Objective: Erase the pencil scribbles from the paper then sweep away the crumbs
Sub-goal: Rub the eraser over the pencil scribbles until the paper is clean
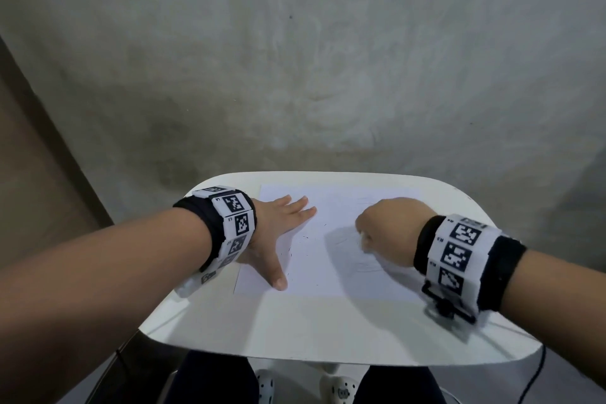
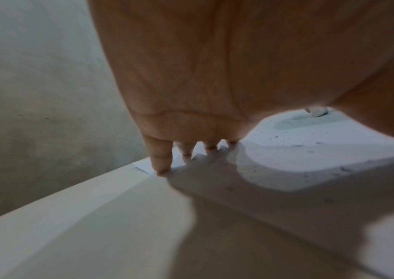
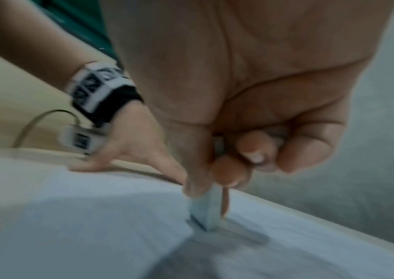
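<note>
Pinching a white eraser (image 3: 206, 211) against the paper (image 1: 331, 259), the right hand (image 1: 383, 229) works; the left hand (image 1: 275, 233), fingers spread, presses the sheet's left side near dark crumbs (image 1: 303, 241).

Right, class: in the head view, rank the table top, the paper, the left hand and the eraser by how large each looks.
1. Table top.
2. Paper, lying on it.
3. Left hand, flat on the paper.
4. Eraser, only a sliver showing from the right hand's grip, so its true size is unsure.
</note>
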{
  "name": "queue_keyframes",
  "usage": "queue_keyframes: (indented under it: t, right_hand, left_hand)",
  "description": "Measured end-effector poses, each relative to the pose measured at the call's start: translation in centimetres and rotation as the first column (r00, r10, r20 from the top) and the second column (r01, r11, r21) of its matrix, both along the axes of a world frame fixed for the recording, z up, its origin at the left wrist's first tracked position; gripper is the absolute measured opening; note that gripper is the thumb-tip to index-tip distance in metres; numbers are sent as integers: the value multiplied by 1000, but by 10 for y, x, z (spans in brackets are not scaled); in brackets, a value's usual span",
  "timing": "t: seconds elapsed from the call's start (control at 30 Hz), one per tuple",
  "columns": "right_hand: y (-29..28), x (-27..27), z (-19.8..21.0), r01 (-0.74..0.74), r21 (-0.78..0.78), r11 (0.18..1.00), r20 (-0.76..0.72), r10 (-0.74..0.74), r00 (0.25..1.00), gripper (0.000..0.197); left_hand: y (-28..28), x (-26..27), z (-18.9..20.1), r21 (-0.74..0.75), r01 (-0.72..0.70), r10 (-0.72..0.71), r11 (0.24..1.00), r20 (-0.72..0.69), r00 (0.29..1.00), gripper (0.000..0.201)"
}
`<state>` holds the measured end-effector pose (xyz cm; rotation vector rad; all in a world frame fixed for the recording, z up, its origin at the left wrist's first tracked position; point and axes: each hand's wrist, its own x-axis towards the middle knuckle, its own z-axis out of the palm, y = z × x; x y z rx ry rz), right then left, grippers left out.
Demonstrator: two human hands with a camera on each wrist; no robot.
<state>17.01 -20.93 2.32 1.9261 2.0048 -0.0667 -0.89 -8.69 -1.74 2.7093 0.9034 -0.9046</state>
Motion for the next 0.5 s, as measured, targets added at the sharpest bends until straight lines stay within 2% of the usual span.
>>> queue_keyframes:
  t: [0.07, 0.1, 0.2, 0.3, 0.37, 0.43, 0.5]
  right_hand:
    - [-9, -16, -8, -109, -82, 991, -34, 107, 994, 11]
    - [-10, -18, -10, -115, -104, 988, -53, 110, 993, 10]
    - [4, 2, 0, 27, -14, 1000, 18, -26, 999, 13]
    - [1, -5, -5, -37, -17, 999, 47, 37, 998, 12]
    - [-7, -19, -11, -105, -65, 992, -61, 101, 993, 7]
    - [-1, -8, -3, -6, -41, 999, -161, 0, 987, 11]
    - [10, 19, 5, 118, -10, 993, -334, -115, 935, 21]
  left_hand:
    - [0, 1, 0, -4, 6, -6, 1000, 3, 1000, 141]
    - [0, 1, 1, -6, 6, -6, 1000, 7, 1000, 141]
    - [0, 1, 1, -11, -2, 2, 1000, 13, 1000, 142]
    - [-1, 1, 1, -12, 2, -2, 1000, 7, 1000, 142]
    - [0, 1, 1, -12, 1, -1, 1000, 9, 1000, 141]
    - [0, 1, 0, -13, 1, -1, 1000, 12, 1000, 141]
    - [0, 1, 1, -4, 2, -2, 1000, 5, 1000, 141]
